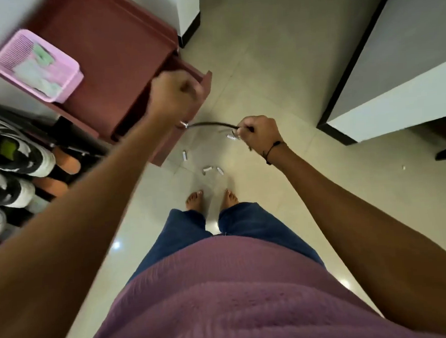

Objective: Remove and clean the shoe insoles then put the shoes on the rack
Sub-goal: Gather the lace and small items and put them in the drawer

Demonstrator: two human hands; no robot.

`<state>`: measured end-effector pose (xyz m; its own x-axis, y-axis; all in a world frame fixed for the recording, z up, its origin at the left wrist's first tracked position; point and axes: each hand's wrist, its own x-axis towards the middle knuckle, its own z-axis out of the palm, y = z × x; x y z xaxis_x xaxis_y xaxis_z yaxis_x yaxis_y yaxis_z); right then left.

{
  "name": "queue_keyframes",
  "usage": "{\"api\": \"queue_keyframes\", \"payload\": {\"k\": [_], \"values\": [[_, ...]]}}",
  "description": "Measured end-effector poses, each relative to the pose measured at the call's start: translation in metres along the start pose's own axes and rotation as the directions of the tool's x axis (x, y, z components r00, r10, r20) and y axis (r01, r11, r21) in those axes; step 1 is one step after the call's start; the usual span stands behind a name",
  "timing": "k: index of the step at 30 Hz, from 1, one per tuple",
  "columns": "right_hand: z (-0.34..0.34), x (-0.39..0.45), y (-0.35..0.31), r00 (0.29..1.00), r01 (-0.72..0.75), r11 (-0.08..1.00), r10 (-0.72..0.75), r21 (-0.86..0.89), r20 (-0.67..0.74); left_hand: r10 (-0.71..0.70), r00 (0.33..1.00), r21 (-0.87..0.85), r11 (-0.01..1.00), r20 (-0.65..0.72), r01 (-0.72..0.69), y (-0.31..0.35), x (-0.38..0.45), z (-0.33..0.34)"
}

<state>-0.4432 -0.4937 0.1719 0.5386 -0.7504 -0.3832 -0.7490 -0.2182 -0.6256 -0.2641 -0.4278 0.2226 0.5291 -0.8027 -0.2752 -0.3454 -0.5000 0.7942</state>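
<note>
My right hand point(259, 134) grips one end of a thin dark curved strip point(208, 124), seen edge-on; whether it is an insole I cannot tell. The strip's far end reaches toward my left wrist. My left hand point(174, 93) is blurred, its fingers curled into a fist over the open drawer point(199, 78) of a maroon cabinet point(108, 52), and nothing shows in it. Black-and-white sneakers point(17, 154) with green insoles stand on the dark shoe rack point(63, 127) at the left edge.
A pink basket point(3, 60) holding cloths sits on the cabinet top. Several small white pieces point(208, 169) lie on the tiled floor in front of my bare feet point(195, 198). A grey-topped piece of furniture point(395, 77) stands at the right.
</note>
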Motion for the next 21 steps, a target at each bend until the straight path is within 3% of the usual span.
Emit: {"api": "queue_keyframes", "payload": {"k": [4, 8, 13, 17, 21], "values": [[-0.008, -0.018, -0.036, 0.993, 0.111, 0.993, -0.112, -0.042, -0.022, 0.144, 0.984, 0.031, 0.989, 0.104, -0.148, 0.01, -0.031, 0.031], [-0.015, -0.031, -0.048, 0.997, 0.063, 0.997, -0.062, 0.038, -0.036, 0.127, 0.99, -0.03, 0.992, 0.067, -0.126, 0.009, -0.042, 0.038], [-0.019, -0.039, -0.05, 0.996, -0.005, 0.97, 0.027, 0.244, -0.087, 0.211, 0.976, -0.011, 0.977, 0.051, -0.211, 0.007, -0.042, 0.039], [-0.033, -0.048, -0.059, 0.996, 0.004, 0.887, 0.038, 0.461, -0.082, 0.247, 0.969, 0.104, 0.963, 0.028, -0.248, -0.004, -0.043, 0.048], [-0.051, -0.07, -0.08, 0.996, 0.087, 0.717, -0.038, 0.691, -0.086, 0.174, 0.982, 0.131, 0.978, -0.075, -0.164, -0.029, -0.035, 0.045]]}}
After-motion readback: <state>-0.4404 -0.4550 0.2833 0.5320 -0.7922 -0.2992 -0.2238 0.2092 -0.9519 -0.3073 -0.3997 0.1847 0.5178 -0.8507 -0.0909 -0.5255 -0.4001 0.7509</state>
